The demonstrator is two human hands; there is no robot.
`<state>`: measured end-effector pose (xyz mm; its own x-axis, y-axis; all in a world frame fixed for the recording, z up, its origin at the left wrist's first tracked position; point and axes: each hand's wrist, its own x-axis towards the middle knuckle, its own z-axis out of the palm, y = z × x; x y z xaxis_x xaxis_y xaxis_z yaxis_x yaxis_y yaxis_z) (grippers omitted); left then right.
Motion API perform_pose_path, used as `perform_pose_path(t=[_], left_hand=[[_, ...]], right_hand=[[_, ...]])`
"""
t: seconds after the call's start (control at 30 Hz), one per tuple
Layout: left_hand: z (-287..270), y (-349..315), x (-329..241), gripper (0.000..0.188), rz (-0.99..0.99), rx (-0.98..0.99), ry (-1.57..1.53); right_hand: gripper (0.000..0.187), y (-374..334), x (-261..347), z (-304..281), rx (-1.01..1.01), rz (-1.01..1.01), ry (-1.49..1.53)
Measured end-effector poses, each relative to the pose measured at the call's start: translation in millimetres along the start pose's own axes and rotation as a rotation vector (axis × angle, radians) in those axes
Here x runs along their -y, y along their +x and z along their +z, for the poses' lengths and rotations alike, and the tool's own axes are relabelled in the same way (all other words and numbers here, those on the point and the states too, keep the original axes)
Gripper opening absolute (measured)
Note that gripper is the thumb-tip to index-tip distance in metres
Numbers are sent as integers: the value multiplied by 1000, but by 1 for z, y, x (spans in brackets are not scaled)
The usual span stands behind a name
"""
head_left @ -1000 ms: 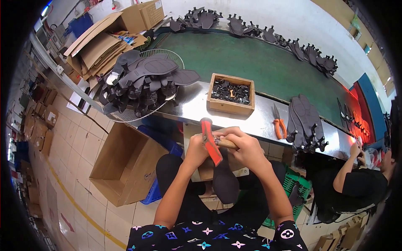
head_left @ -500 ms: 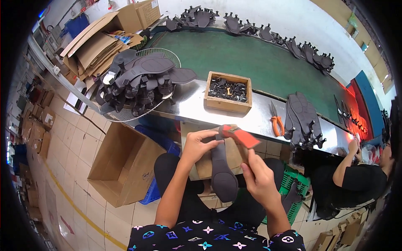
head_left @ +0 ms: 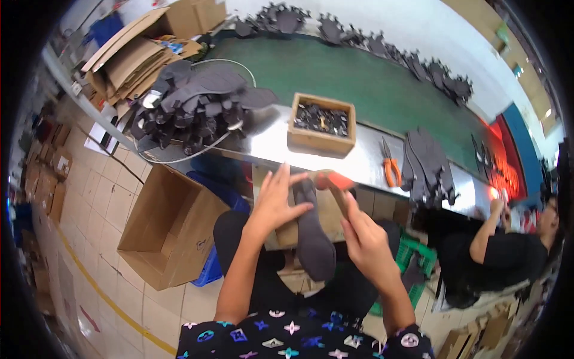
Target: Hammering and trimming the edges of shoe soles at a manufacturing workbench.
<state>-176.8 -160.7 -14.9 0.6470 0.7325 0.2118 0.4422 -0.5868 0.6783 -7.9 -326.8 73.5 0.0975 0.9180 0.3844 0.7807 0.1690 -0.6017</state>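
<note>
In my lap lies a dark grey shoe sole (head_left: pixel 315 251), its narrow end on a board (head_left: pixel 281 236) and its rounded end toward me. My left hand (head_left: pixel 276 200) is beside the narrow end with fingers spread and thumb reaching toward the sole's edge; whether it touches is hard to tell. Wrapped round a wooden handle, my right hand (head_left: pixel 368 242) holds a hammer (head_left: pixel 339 181) with a red head. The hammer head is over the narrow end of the sole and hides part of it.
A wooden box (head_left: pixel 321 140) of small dark parts sits on the bench, with orange-handled pliers (head_left: pixel 391 170) and stacked soles (head_left: pixel 427 161) to its right. A wire basket (head_left: pixel 197 157) holds many soles. Below stands a cardboard carton (head_left: pixel 173 233). A co-worker (head_left: pixel 508 257) sits at right.
My left fingers have opened from a pinch at the sole's narrow end and spread. The hammer head has turned and come down toward that end. The view has shifted slightly.
</note>
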Motion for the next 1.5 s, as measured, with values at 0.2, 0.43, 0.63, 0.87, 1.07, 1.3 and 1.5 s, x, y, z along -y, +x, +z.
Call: perform_pose_path(t=[0.2,0.43,0.63,0.87,1.07,1.3,1.5], left_hand=[[-3,-6,-1,115,-11,-11,-108],[8,-16,-3,47,190,-133,233],[-27,-76,-83,22,75,453,-697],[-49,-108,-122,25,-102,647,-1062],[-44,-113,-128,29,-29,896,-1246],[-43,-116,-140,29,155,1037,-1308],[-55,-114,-131,22,249,1065,-1171]], right_hand=[[53,-10,31,-32,-100,-45,108],[55,0,9,-30,-74,-107,-71],[54,3,-25,1,61,-210,-325],[38,8,-5,-20,398,-285,172],[27,-12,8,-50,763,-418,801],[30,-22,31,-60,754,-605,777],[30,-20,42,-58,719,-608,696]])
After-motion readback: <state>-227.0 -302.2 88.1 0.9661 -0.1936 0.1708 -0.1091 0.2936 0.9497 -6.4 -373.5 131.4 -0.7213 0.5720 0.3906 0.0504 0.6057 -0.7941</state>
